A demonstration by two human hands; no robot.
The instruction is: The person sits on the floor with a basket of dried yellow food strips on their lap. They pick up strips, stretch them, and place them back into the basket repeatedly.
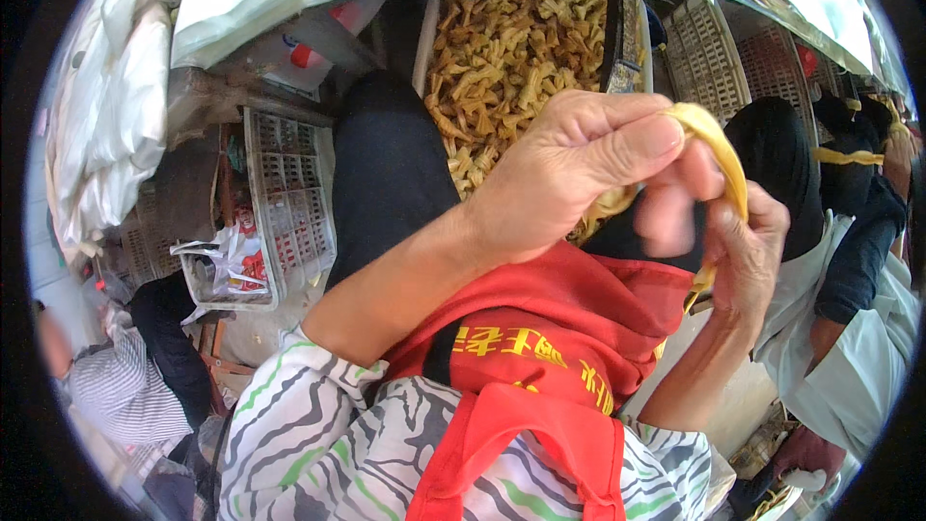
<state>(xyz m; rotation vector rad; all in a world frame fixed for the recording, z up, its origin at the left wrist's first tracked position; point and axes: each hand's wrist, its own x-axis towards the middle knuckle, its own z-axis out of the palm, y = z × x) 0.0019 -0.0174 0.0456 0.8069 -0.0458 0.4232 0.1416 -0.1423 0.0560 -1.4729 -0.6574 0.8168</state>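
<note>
My left hand (557, 166) pinches one end of a pliable yellow strip (716, 141) between thumb and index finger; its other fingers are blurred. The strip arches across to my right hand (745, 253), which grips it lower down. A tail of it hangs below the right fingers, over my red apron (535, 311). Beyond my hands, between my knees, lies a heap of small knotted yellow-brown pieces (506, 51) in a shallow pale tray (428, 36). My left hand and forearm cover part of the heap's near side.
A table edge under plastic sheeting (289, 7) crosses the top. At left a white plastic crate (293, 195) lies tipped, beside a printed bag (242, 260). More crates (705, 51) stand at upper right. A co-worker's hand (899, 152) at right holds another yellow strip (846, 156). Another person (130, 391) sits left.
</note>
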